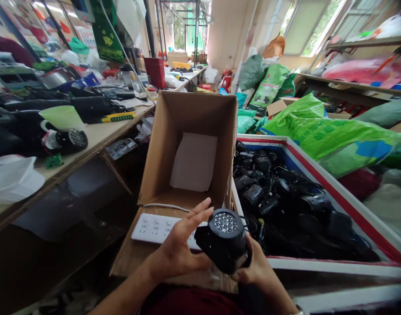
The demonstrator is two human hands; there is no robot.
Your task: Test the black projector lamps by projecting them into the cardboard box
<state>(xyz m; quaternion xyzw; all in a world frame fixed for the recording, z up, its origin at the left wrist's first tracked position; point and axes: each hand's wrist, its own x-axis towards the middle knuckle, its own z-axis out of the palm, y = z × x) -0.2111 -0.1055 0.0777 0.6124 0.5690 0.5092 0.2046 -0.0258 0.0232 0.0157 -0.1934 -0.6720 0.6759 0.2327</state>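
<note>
We begin at the far left, where a crumpled white plastic bag [13, 179] lies at the front edge of a pale wooden workbench [95, 140], among black plastic spotlights [71, 141] and tangled cords. A dark open gap runs below the bench, between its edge and an open brown corrugated cardboard box [194, 113]. The box stands upright with smooth, matte walls, and a flat white sheet [194, 162] lies on its floor. In front of it rests a long white plastic power strip [154, 229].

Our left hand [177, 245] is open, with its spread fingers [200, 212] reaching up beside a black cylindrical LED spotlight [223, 236], whose round face is studded with small clear lenses. The spotlight sits just above the power strip, outside the box, near its front edge. Our right hand [253, 269] is curled around the underside of the spotlight, grasping it.

Just to the right, a white crate with a red-striped rim [345, 197] holds a heap of similar black spotlights [269, 197] and cables. Beyond its far edge lie bulging bright green woven sacks [318, 131].
</note>
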